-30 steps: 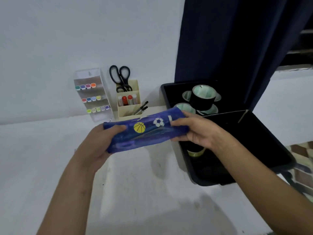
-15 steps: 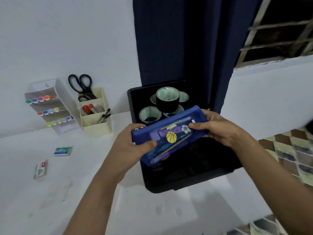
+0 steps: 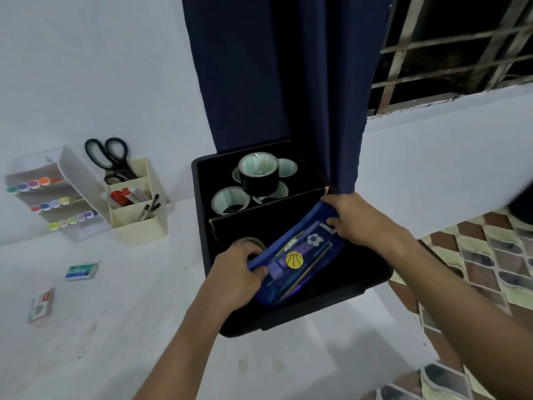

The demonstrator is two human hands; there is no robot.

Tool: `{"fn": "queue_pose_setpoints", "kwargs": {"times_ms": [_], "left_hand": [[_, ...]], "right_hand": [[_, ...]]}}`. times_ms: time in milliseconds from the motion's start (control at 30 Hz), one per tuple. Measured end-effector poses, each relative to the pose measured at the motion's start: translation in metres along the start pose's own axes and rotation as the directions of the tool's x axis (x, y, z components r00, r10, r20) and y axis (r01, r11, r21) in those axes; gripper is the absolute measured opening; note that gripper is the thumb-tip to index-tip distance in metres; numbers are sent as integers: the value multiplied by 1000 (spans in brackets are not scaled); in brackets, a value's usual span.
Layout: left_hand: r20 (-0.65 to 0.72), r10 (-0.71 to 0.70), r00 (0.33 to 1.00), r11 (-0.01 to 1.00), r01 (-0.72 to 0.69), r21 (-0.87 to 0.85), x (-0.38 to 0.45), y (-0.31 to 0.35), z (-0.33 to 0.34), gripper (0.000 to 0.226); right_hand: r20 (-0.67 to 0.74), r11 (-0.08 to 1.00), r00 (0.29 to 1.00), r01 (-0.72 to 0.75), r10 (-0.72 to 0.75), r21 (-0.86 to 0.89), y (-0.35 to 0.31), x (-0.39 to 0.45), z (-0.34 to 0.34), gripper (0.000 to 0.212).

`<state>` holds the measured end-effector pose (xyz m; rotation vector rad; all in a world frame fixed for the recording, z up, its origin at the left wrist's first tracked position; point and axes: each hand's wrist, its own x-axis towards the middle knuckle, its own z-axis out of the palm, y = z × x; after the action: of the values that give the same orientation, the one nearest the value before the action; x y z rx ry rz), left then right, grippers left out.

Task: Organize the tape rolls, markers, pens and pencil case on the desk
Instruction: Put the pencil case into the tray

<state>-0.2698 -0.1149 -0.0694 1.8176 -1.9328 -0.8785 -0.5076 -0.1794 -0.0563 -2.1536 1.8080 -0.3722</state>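
White walls backed a white surface, with a dark blue curtain hanging behind it and a barred window at the upper right. At the surface's right edge sat a black bin, split by a black divider into a back and a front compartment.

Several black tape rolls with pale green cores filled the back compartment, one stacked on top of the others. Another roll lay in the front compartment, partly hidden by the left hand.

Both hands held a blue pencil case printed with a basketball and a football. It was tilted, its right end higher, and sat low inside the front compartment. The left hand gripped the lower left end, fingers curled around its edge. The right hand pinched the upper right end, fingers curled over the top corner near the divider.

To the left, against the wall, stood a cream desk organizer holding black-handled scissors, red-capped markers and dark pens. Just beside it, touching its left side, leaned a clear tiered rack with rows of coloured marker caps. Well apart from these, two small flat boxes lay on the surface: a blue and green one and a grey one with a red mark. Patterned floor tiles showed at the right.
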Motion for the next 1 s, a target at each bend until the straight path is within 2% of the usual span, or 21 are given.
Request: {"fn": "queue_pose_setpoints", "kwargs": {"times_ms": [133, 233, 333, 400, 467, 500, 567, 667, 733, 900, 1000], "left_hand": [[83, -39, 996, 995, 31, 95, 5, 3, 4, 23], [145, -106, 984, 952, 58, 300, 7, 3, 13, 25], [188, -166, 968, 864, 51, 500, 6, 5, 23, 25], [159, -167, 973, 812, 44, 583, 3, 7, 27, 26], [88, -138, 987, 784, 54, 618, 0, 8, 29, 30], [44, -109, 993, 771, 56, 635, -1, 9, 28, 32], [16, -63, 998, 776, 39, 629, 1, 9, 26, 33], [167, -106, 980, 858, 6, 513, 9, 8, 24, 38], [243, -117, 963, 860, -24, 509, 14, 8, 26, 38], [298, -122, 947, 858, -51, 511, 21, 8, 25, 37], [334, -134, 933, 869, -51, 492, 21, 7, 18, 41]], "right_hand": [[33, 988, 999, 41, -36, -149, -5, -3, 5, 31], [92, 958, 993, 94, -71, -269, -7, -3, 15, 26], [135, 902, 986, 144, -96, -407, -9, -2, 29, 33], [156, 908, 983, 151, -96, -391, -12, -4, 36, 36], [240, 960, 970, 101, -36, -261, -15, -8, 39, 52], [292, 975, 957, 63, 2, -214, -16, -10, 41, 63], [381, 972, 921, 9, 83, -233, -17, -14, 46, 83], [475, 934, 862, 7, 175, -357, -20, -19, 55, 101], [521, 924, 831, 23, 195, -382, -20, -19, 59, 106], [598, 926, 774, 41, 208, -375, -14, -14, 57, 110], [564, 943, 805, 20, 182, -333, -15, -15, 57, 111]]}}
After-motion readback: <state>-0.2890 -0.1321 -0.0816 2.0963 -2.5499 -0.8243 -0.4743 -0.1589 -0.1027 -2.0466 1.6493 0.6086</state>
